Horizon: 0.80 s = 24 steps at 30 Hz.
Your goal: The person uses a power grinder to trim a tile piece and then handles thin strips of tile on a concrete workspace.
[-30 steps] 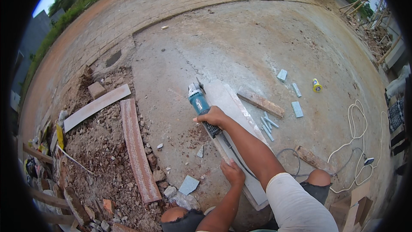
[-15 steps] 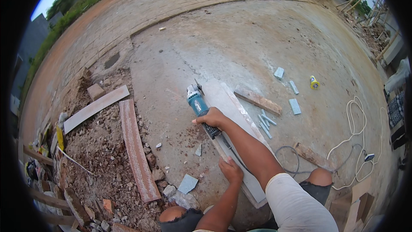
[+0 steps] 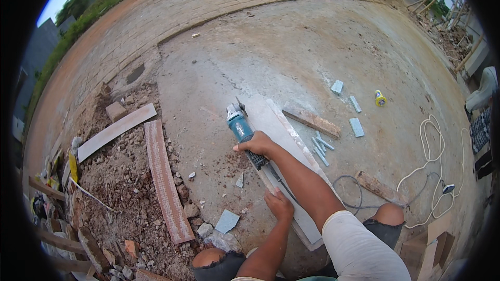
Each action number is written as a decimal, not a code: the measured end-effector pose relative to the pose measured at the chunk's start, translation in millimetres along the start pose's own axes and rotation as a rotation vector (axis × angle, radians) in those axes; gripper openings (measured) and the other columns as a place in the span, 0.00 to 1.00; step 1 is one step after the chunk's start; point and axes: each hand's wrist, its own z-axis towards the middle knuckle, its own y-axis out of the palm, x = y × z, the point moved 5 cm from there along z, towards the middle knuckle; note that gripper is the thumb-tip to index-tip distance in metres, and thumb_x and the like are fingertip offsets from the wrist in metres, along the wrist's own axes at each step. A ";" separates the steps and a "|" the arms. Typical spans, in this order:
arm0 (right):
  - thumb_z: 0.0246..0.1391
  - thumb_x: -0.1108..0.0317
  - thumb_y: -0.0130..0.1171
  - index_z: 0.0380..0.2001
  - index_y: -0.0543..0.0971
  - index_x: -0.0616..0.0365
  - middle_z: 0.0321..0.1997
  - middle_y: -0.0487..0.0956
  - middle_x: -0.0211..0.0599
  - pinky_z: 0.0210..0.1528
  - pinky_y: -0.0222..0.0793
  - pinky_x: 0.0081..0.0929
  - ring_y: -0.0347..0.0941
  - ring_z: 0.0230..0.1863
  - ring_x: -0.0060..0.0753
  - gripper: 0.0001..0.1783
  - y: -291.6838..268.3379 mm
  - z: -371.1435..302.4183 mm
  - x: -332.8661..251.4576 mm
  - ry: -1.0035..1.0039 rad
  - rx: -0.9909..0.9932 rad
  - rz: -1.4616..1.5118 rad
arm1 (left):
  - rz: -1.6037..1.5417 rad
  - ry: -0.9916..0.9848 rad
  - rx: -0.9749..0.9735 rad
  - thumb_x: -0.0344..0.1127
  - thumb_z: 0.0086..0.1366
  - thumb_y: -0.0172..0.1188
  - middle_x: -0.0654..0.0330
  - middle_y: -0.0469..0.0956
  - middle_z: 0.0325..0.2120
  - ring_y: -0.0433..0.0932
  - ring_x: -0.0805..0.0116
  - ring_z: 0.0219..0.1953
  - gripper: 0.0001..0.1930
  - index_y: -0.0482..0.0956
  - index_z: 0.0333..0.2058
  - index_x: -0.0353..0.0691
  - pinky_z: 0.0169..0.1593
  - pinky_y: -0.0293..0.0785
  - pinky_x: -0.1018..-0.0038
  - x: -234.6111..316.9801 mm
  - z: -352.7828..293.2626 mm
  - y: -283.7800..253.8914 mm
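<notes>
Right fingers: right hand point(image 3: 259, 144) wrapped round the angle grinder point(image 3: 238, 125)
Left fingers: left hand point(image 3: 279, 205) at the pale slab's point(image 3: 274, 127) left edge — whether gripping, I cannot tell
Grinder: along the slab's left edge, toward its far end
Timber: rough wooden piece point(image 3: 312, 121) just right of the slab
Strips: bluish strips point(image 3: 320, 151) — right of the slab, beyond the hands

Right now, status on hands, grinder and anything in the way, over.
Right hand gripping blue grinder. Left hand at pale slab's left edge. Cord lying over slab.
</notes>
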 end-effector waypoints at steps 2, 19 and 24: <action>0.28 0.47 0.76 0.37 0.77 0.72 0.36 0.79 0.50 0.39 0.71 0.29 0.77 0.35 0.38 0.40 0.0 2.3 4.9 0.000 0.013 -0.012 | -0.009 -0.008 -0.003 0.46 0.70 0.42 0.31 0.64 0.51 0.64 0.36 0.55 0.30 0.60 0.55 0.19 0.60 0.58 0.57 -1.0 -0.2 1.0; 0.27 0.47 0.76 0.35 0.78 0.71 0.35 0.79 0.50 0.39 0.70 0.30 0.77 0.35 0.38 0.38 2.5 4.9 30.2 0.004 0.049 -0.032 | -0.053 -0.007 -0.094 0.44 0.71 0.43 0.30 0.61 0.53 0.61 0.36 0.56 0.29 0.57 0.57 0.20 0.61 0.55 0.56 -10.6 2.2 7.7; 0.27 0.48 0.76 0.36 0.77 0.72 0.36 0.79 0.50 0.41 0.70 0.30 0.77 0.36 0.39 0.39 5.0 -3.3 26.6 0.009 0.033 -0.031 | -0.081 0.025 -0.107 0.44 0.71 0.42 0.31 0.60 0.52 0.61 0.36 0.55 0.29 0.56 0.57 0.20 0.60 0.55 0.56 -10.9 5.6 3.4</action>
